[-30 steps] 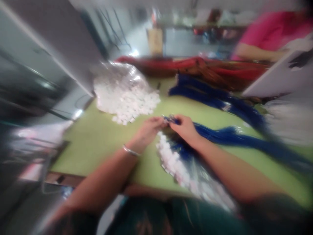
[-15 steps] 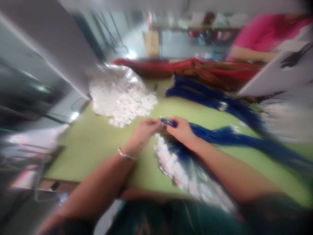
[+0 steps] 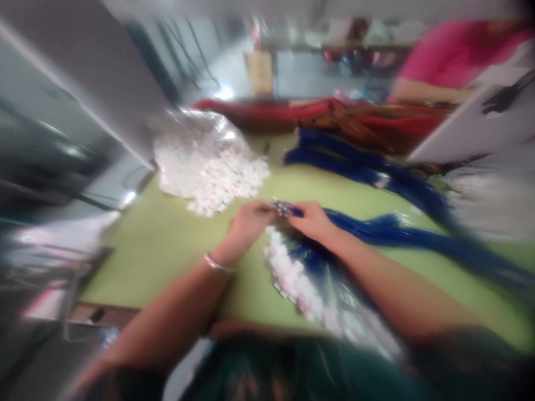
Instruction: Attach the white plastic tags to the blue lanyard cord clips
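My right hand (image 3: 311, 220) is closed round the end of a bundle of blue wires (image 3: 359, 228), whose length trails off to the right across the table. Small shiny metallic tips (image 3: 283, 208) stick out of that grip toward the left. My left hand (image 3: 251, 220) pinches at these tips; what lies between its fingers is too small and blurred to name. Below my hands lies a row of white connector-like pieces (image 3: 288, 273), with more blue wires and clear plastic beside it. A heap of loose white pieces (image 3: 225, 181) spills from a clear plastic bag (image 3: 196, 136) beyond my left hand.
More blue wire bundles (image 3: 355, 161) lie at the back of the green table (image 3: 167, 245). Red and brown wires (image 3: 334, 117) run behind them. A plastic bag (image 3: 489, 195) sits at the right. A grey post (image 3: 96, 67) rises at the left. Across, a person in pink (image 3: 443, 61) sits.
Both hands stay at nearly the same spot, with only slight finger movement at the wire tips. The heap and the bundles look unmoved.
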The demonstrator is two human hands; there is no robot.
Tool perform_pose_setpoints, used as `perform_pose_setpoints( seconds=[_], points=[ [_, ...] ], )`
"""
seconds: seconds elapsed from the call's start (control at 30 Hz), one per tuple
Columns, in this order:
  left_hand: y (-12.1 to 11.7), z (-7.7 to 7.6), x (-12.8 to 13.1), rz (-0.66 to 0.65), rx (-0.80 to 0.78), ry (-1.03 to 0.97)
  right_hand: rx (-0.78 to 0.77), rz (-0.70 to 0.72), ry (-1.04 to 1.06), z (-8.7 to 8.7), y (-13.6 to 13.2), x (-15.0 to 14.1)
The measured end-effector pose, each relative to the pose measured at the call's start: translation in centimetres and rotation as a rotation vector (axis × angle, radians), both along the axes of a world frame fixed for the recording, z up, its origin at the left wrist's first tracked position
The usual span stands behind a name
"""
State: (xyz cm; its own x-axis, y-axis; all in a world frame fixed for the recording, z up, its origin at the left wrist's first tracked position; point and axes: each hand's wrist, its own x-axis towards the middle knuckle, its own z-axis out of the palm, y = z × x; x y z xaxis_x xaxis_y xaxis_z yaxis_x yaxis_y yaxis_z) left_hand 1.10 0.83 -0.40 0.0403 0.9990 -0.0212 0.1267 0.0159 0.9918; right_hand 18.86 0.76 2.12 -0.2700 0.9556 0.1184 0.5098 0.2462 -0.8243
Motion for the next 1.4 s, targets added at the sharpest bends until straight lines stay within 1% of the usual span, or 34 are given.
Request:
perform_pose_setpoints(
  seconds=[0.07,0.13,0.2,0.27,0.33,0.47,0.5,0.53,0.57,0.6,0.63,0.67,0.7,0.73,0.77,0.87,0.9,0.93,1.03,1.07,1.17,1.2,1.23,1.3,1.4],
  points=[
    [0.0,0.1,0.1,-0.046,0.03,0.032,-0.002,0.05,-0.014,-0.1,0.0,0.0],
    [0.1,0.4,-0.1,-0.084,0.07,0.085,-0.015,0.057,-0.015,-0.2,0.1,0.0],
    [0.0,0.8,-0.3,-0.099,0.104,0.176,-0.033,-0.004,0.005,-0.1,0.2,0.1],
    [-0.8,1.2,-0.3,-0.143,0.123,0.286,-0.051,-0.075,0.053,0.0,0.3,0.1],
    [-2.3,1.7,0.2,-0.261,0.171,0.368,-0.089,-0.089,0.129,0.3,0.4,0.3],
    [-6.1,2.9,2.2,-0.59,0.376,0.46,-0.233,0.032,0.277,0.5,0.1,0.4],
    [-6.6,3.3,2.5,-0.667,0.418,0.479,-0.248,0.047,0.301,0.5,0.1,0.4],
    [-6.8,3.6,2.5,-0.714,0.454,0.499,-0.25,0.056,0.32,0.4,0.0,0.4],
    [-6.7,3.9,2.3,-0.703,0.482,0.519,-0.239,0.053,0.342,0.4,-0.1,0.3],
    [-6.3,4.2,1.8,-0.623,0.497,0.538,-0.22,0.042,0.365,0.3,-0.2,0.1],
    [-5.6,4.3,1.1,-0.506,0.495,0.562,-0.199,0.027,0.385,0.2,-0.2,0.0],
    [-4.7,4.3,0.2,-0.325,0.469,0.579,-0.177,0.006,0.4,0.2,-0.3,-0.1],
    [-3.8,4.2,-0.6,-0.198,0.424,0.606,-0.157,-0.014,0.407,0.2,-0.4,-0.3],
    [-2.9,3.9,-1.4,-0.149,0.39,0.636,-0.137,-0.032,0.401,0.3,-0.5,-0.4],
    [-2.1,3.5,-2.0,-0.155,0.371,0.66,-0.117,-0.043,0.384,0.4,-0.6,-0.5],
    [-0.7,2.2,-3.1,-0.387,0.386,0.699,-0.06,-0.046,0.306,0.9,-0.8,-0.8],
    [-0.5,1.8,-3.2,-0.43,0.399,0.7,-0.05,-0.044,0.28,1.1,-0.9,-0.8],
    [-0.4,1.7,-3.3,-0.437,0.405,0.699,-0.046,-0.044,0.255,1.3,-1.0,-0.9],
    [-0.1,2.0,-3.9,-0.347,0.373,0.734,-0.07,-0.037,0.206,1.5,-1.1,-1.0],
    [0.1,2.3,-4.1,-0.302,0.355,0.753,-0.079,-0.038,0.202,1.6,-1.1,-1.0],
    [0.6,3.2,-4.5,-0.107,0.319,0.778,-0.088,-0.052,0.213,1.6,-1.0,-1.0],
    [0.7,3.3,-4.5,-0.059,0.309,0.772,-0.086,-0.063,0.218,1.6,-1.0,-1.0],
    [0.8,3.3,-4.4,-0.04,0.301,0.768,-0.084,-0.072,0.22,1.5,-1.0,-1.0],
    [0.8,3.1,-4.2,-0.077,0.295,0.801,-0.08,-0.085,0.214,1.5,-1.1,-1.1],
    [0.8,2.4,-4.1,-0.169,0.303,0.924,-0.076,-0.084,0.189,1.5,-1.1,-1.2]
  ],
)
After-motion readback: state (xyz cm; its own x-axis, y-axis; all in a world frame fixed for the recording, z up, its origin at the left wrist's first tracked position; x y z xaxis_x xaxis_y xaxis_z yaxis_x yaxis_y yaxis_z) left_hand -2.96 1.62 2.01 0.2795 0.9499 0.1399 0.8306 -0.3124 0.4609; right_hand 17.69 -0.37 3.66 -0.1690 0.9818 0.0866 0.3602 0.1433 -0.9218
